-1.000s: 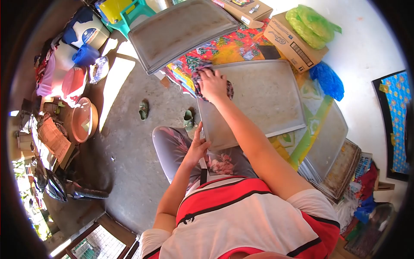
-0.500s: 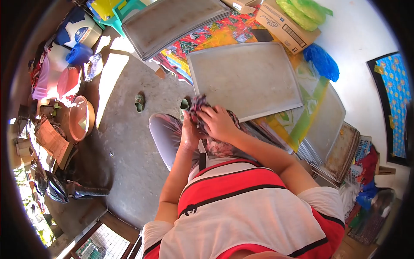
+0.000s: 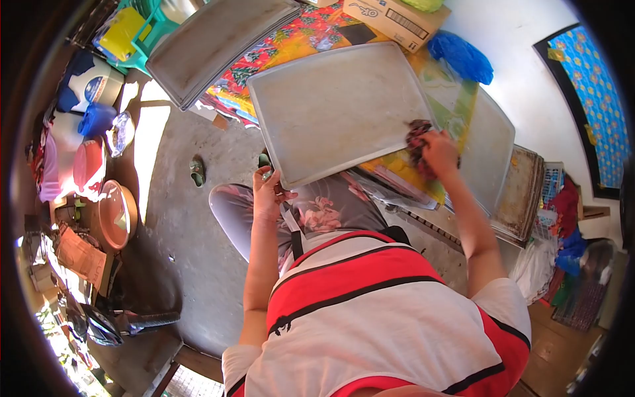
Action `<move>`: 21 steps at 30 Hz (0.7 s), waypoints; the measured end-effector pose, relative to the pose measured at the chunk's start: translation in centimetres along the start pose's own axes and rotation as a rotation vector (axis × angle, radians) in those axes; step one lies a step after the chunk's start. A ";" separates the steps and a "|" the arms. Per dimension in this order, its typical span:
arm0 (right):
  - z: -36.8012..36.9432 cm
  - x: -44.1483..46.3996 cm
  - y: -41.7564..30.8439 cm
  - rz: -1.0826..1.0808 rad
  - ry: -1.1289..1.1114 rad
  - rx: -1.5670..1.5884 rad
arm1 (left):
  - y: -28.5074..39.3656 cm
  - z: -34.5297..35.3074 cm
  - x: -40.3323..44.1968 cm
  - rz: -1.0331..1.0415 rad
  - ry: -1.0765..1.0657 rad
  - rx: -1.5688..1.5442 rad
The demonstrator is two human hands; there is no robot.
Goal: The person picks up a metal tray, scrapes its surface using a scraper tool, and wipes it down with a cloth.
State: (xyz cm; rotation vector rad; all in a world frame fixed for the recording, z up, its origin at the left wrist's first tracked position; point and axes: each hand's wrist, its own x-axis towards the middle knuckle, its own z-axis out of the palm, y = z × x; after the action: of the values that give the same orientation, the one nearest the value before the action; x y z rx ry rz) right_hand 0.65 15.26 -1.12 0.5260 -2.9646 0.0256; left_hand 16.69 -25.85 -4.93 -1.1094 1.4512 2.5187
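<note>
A wide, shallow metal baking tray (image 3: 344, 112) with a dull, stained surface lies tilted in front of me, its near edge by my knees. My right hand (image 3: 441, 153) is closed on a bunched dark, reddish patterned rag (image 3: 418, 142), pressed against the tray's right edge. At the tray's near left corner, my left hand (image 3: 267, 193) has its fingers curled around the rim.
More baking trays are stacked at upper left (image 3: 221, 46) and on the right (image 3: 519, 192). Under the tray is a colourful tablecloth (image 3: 317, 40). A cardboard box (image 3: 390, 21) and blue plastic bag (image 3: 461, 56) are behind. Green slippers (image 3: 197, 171) lie on the floor.
Both hands were together on the rag at the tray's near edge. The right hand has carried the rag to the right edge; the left has moved to the corner. The view has shifted.
</note>
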 end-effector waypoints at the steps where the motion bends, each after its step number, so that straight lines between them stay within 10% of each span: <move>1: 0.1 1.0 2.9 0.099 -0.036 -0.131 | 0.1 -0.1 0.0 -0.012 -0.016 0.000; 6: -3.0 4.0 5.7 0.332 0.098 -0.109 | 1.0 -0.9 0.5 0.052 0.038 0.031; 11: -7.3 4.7 -9.5 0.161 0.117 0.400 | 3.1 -1.6 0.5 0.001 0.001 -0.020; 15: -3.2 3.4 -20.1 -0.480 -0.153 0.577 | 3.0 -2.0 1.8 -0.034 -0.139 -0.047; 17: 0.5 1.4 -24.9 -0.788 0.096 0.439 | 3.3 -1.2 1.4 -0.023 -0.069 0.025; 21: 3.6 4.0 -30.3 -0.745 0.223 0.505 | 2.2 0.0 0.8 -0.009 0.096 0.201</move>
State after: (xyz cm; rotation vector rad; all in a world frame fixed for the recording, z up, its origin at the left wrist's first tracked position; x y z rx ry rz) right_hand 6.91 -14.73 -4.33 1.5276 -2.3520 0.7051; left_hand 15.35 -27.33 -3.77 -1.2120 1.6740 2.2805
